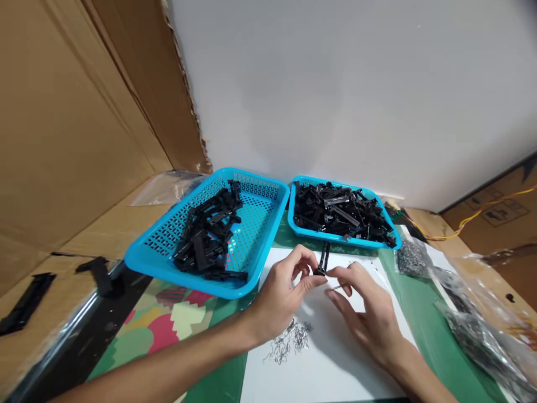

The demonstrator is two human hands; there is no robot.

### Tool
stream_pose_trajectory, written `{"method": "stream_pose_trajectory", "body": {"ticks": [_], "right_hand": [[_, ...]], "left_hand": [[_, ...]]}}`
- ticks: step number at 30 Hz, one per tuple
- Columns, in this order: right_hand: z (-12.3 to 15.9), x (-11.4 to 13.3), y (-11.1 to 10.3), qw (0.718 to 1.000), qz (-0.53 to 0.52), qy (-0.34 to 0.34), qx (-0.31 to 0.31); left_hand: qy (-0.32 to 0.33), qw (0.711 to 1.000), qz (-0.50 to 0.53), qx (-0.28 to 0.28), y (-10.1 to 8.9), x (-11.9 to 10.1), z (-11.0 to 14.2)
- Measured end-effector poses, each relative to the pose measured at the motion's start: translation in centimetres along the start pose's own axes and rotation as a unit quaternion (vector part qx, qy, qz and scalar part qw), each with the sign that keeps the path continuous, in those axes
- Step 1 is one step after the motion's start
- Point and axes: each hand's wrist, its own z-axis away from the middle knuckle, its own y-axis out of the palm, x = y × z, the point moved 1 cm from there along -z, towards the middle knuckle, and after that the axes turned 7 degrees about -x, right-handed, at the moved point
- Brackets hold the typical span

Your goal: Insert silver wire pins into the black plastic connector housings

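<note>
My left hand (282, 294) pinches a small black plastic part (323, 258) and holds it upright above a white sheet (335, 358). My right hand (364, 310) is close beside it, thumb and forefinger pressed on a thin metal clip (338, 287) near the part's lower end. A loose pile of small wire clips (289, 340) lies on the sheet just below my left wrist. Behind the hands stand two blue baskets: the left basket (262, 196) is partly filled with black parts, and the right basket (298, 226) is heaped with them.
Cardboard (62, 112) walls off the left side, with black parts (98, 270) lying on its flap. Clear plastic bags of dark small pieces (474, 324) lie along the right. A green mat (423, 313) lies under the sheet. A white wall stands behind the baskets.
</note>
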Motion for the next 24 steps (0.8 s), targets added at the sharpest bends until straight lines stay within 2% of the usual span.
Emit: {"method": "stream_pose_trajectory", "body": {"ticks": [2,5,10,15,20,22,24], "right_hand": [[0.0,0.2,0.3,1.0,-0.005,-0.018,-0.004],[-0.2,0.1,0.3,0.999,-0.03,-0.006,-0.022],[-1.4,0.3,-0.7,0.998,-0.054,-0.018,0.012],[-2.1,0.7,-1.2,0.996,-0.076,-0.045,0.003],[-2.5,0.4,-1.6,0.991,-0.117,-0.039,-0.055],[-2.7,0.2,-2.0,0.99,-0.117,-0.016,-0.082],[-2.7,0.5,-2.3,0.986,-0.13,0.017,-0.098]], "left_hand": [[-0.007,1.0,0.014,0.016,0.0,-0.2,0.1],[-0.002,0.999,0.011,0.032,0.1,-0.9,0.3],[0.013,0.997,-0.005,0.079,0.4,-2.7,0.9],[-0.02,0.998,0.033,0.058,0.6,-4.1,0.9],[-0.073,0.982,0.141,0.104,0.7,-5.7,0.8],[-0.109,0.968,0.204,0.1,0.8,-6.0,0.6],[-0.149,0.944,0.284,0.072,1.0,-6.1,0.3]]}}
